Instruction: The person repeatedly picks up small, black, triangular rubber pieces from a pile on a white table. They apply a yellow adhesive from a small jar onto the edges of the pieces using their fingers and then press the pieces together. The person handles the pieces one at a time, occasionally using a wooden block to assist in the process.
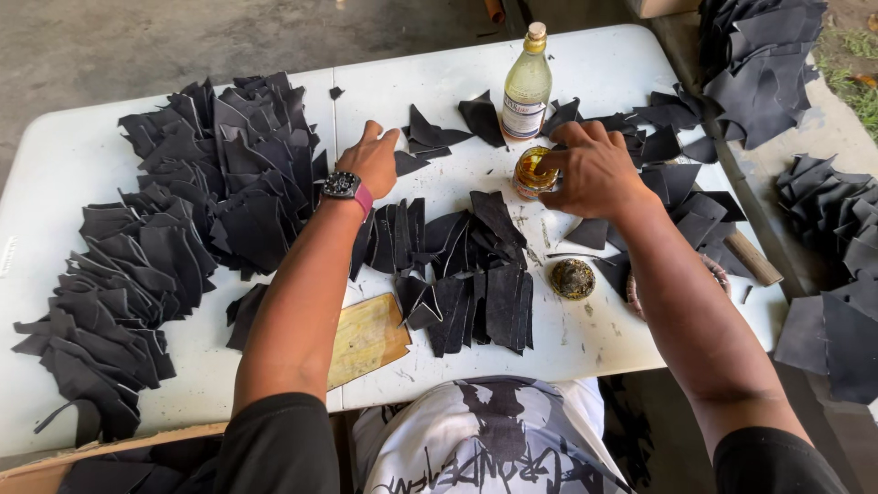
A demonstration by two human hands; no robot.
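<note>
My left hand (373, 160), with a black watch on the wrist, rests its fingers on a black leather piece (430, 137) near the middle of the white table (585, 82). My right hand (593, 169) is over a small open jar of yellow-brown glue (529, 174), fingers pinched at its rim; whether they hold a brush is hidden. A tall glass bottle (528, 87) of pale liquid stands just behind the jar. The jar's round lid (572, 278) lies upside down near the front edge.
Black leather pieces lie in overlapping rows on the left (174, 229), in a pile in front of me (466, 274), and to the right (677, 183). More lie on the ground at right (837, 274). A yellow board (366, 338) lies at the table's front edge.
</note>
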